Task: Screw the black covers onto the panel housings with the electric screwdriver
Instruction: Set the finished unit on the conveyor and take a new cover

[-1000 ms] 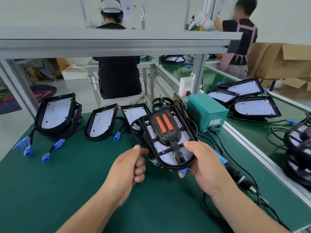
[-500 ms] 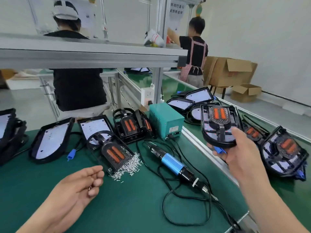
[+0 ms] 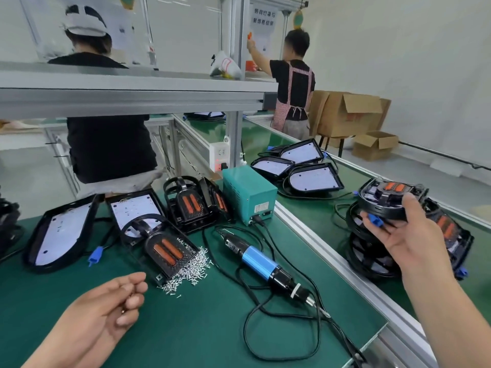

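On a green work surface (image 3: pixel 186 335) in front of a teal power box (image 3: pixel 248 192), the electric screwdriver (image 3: pixel 261 262) lies on its side, with no hand on it. Its long axis runs diagonally: the bit end points up and left toward the box, and the corded black end points down and right toward the near edge. Its black cord loops over the surface beside it.

Left of the box, a loose black cover (image 3: pixel 163 251) with two orange strips lies face up, roughly parallel to the screwdriver. A heap of small silver screws (image 3: pixel 192 272) touches its right edge.

Well to the right of the box, beyond an aluminium rail (image 3: pixel 318 248), the right hand (image 3: pixel 406 236) holds a panel housing (image 3: pixel 390 199) cover side up, just above a stack of housings (image 3: pixel 372 251). The thumb is clamped on top, the fingers curl underneath, and a blue connector (image 3: pixel 374 221) sits against them.

In front and to the left of the box, the left hand (image 3: pixel 106 317) hovers palm up, its fingers loosely curled toward the thumb; whether they pinch anything cannot be told.

Behind and right of the box lie three panels (image 3: pixel 313 179), white faces up. A small label on the box front and a paper sign (image 3: pixel 264 18) far behind it carry characters too blurred to read.
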